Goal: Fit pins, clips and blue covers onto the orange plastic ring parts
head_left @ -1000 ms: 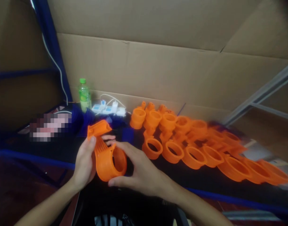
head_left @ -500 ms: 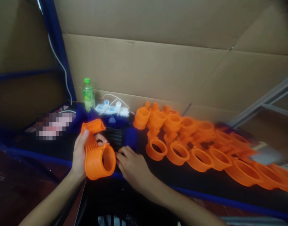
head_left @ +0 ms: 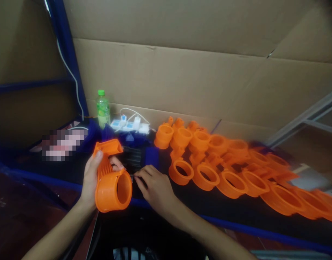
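Observation:
My left hand [head_left: 91, 177] is closed round an orange plastic part [head_left: 111, 193] that has a wide open ring at its lower end, a ribbed neck and a flat bracket on top. The ring's opening faces right. Thumb and fingertips hold the part by its neck. Just right of the ring is my right hand [head_left: 156, 187], its thumb and fingers pinched together. A thin bit shows at those fingertips, too small to make out. Behind the hands lies a dark ribbed object [head_left: 133, 157] beside a dark blue patch.
Rows of similar orange ringed parts [head_left: 206, 175] cover the dark table [head_left: 206, 206] to the right. At the back stand a green-capped bottle [head_left: 103, 110] and a white power strip [head_left: 129, 125] with cables. A cardboard wall [head_left: 182, 79] rises behind; a blue post [head_left: 69, 54] is at left.
The orange part in my left hand has shifted slightly down and left, turning a little. My right hand has drawn slightly away from the ring, its fingertips still pinched.

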`<state>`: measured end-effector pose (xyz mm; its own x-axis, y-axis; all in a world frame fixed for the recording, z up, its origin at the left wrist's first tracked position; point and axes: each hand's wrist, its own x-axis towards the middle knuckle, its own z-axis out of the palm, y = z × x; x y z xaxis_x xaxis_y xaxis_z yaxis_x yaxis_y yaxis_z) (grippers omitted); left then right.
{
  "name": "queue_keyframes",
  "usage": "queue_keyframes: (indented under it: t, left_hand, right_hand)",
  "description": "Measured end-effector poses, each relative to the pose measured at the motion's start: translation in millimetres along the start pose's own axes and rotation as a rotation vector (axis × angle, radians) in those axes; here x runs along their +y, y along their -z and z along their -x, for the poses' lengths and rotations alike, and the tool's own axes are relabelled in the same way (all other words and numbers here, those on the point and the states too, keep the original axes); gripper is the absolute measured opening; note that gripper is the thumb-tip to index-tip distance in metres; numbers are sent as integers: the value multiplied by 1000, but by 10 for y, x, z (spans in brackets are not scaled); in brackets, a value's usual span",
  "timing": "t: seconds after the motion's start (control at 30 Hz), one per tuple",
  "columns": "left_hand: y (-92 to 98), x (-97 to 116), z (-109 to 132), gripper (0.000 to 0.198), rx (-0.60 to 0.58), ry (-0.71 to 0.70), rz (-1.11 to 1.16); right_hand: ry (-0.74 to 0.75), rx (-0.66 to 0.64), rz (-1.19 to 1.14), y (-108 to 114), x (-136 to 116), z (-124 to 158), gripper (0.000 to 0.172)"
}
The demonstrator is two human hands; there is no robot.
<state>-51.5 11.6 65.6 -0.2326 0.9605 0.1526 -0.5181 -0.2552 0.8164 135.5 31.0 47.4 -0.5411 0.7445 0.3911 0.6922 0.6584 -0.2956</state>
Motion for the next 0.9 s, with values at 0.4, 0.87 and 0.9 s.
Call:
queue_keyframes:
  t: [0.4,0.87,0.9]
  left_hand:
    - [-14,-70,53,24,-145,139,-24]
    - [-41,-138,80,25,-280,191,-59]
    - [-42,-136,81,26,-277,193,-58]
  right_hand:
    - [-207,283,-536,764,97,-102,20]
    - [-122,327,-353,859,67,-66,10]
    - [-121,310,-349,862,65,-62,10]
